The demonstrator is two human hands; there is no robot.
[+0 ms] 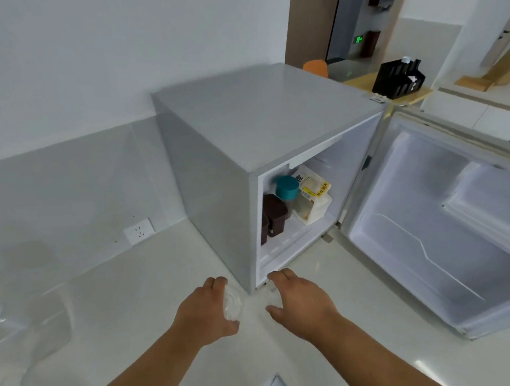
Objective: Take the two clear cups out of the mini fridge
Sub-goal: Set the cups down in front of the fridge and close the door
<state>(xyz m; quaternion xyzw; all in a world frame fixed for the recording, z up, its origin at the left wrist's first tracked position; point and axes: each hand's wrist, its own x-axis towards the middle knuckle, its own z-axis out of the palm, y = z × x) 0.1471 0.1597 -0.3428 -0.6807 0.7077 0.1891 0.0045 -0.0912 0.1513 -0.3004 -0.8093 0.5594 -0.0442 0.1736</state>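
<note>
The grey mini fridge (261,115) stands on the white counter with its door (435,226) swung open to the right. In front of its lower left corner, my left hand (204,312) grips a clear cup (233,304), seen from above between thumb and fingers. Beside it, my right hand (302,300) curls round a second clear cup (269,295), which shows only faintly against the counter. Both hands are outside the fridge, low over the counter and a short gap apart.
Inside the fridge stand a brown container (274,218), a teal-lidded jar (288,189) and white food packs (314,201). A wall socket (139,231) sits at the left. Clear plastic things (22,320) lie at the far left. A black rack (399,79) stands behind the fridge.
</note>
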